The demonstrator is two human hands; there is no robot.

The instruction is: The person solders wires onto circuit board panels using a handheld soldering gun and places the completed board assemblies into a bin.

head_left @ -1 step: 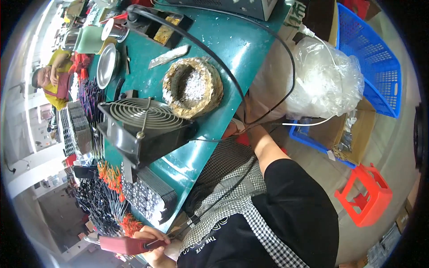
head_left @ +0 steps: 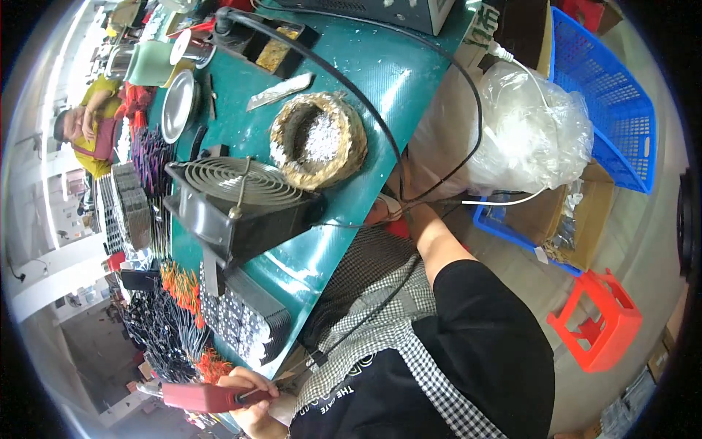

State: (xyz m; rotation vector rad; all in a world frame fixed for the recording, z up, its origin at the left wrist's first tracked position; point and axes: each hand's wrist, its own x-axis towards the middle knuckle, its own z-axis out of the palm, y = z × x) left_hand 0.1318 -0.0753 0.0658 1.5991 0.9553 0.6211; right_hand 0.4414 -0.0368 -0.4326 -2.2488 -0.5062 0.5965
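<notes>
At the lower left, my left hand (head_left: 252,401) is closed around a red corded tool (head_left: 201,397) with a metal tip pointing left. Its exact kind is unclear. Just above that hand, at the near table edge, lies a stack of dark, finned metal pieces (head_left: 245,311). My right forearm (head_left: 435,238) reaches up to the table's right edge. There my right hand (head_left: 400,181) sits among black cables (head_left: 404,199); its fingers are hidden. A black fan with a wire guard (head_left: 241,194) and a round, crusted pot (head_left: 322,143) with silvery contents stand on the green table (head_left: 292,282).
Bundles of black and orange wires (head_left: 164,322) lie left. A metal dish (head_left: 179,106) and a flat metal strip (head_left: 280,91) lie farther back. To the right are a clear plastic bag (head_left: 519,139), a blue crate (head_left: 614,95) and a red stool (head_left: 599,322). Another person (head_left: 95,128) sits far left.
</notes>
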